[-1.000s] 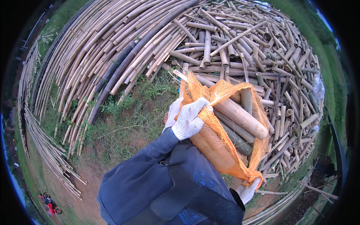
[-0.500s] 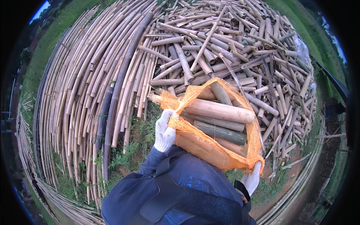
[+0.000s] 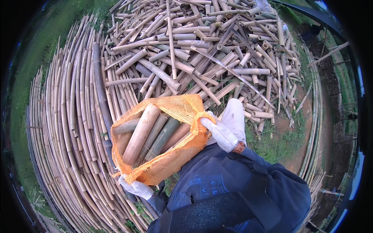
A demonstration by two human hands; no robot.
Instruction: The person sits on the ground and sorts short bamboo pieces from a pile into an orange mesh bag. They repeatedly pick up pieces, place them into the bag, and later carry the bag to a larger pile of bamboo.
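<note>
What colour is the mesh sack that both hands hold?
Orange; the mesh sack shows best in the head view.

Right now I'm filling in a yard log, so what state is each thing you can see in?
Left hand: gloved, closed on the sack's near-left rim.
Right hand: gloved, closed on the rim's right side.
Orange mesh sack: mouth open, partly filled.
Bamboo pieces in the sack: cut short, lying side by side.
Long poles: laid roughly parallel.
Bamboo pile: short pieces, jumbled.
</note>
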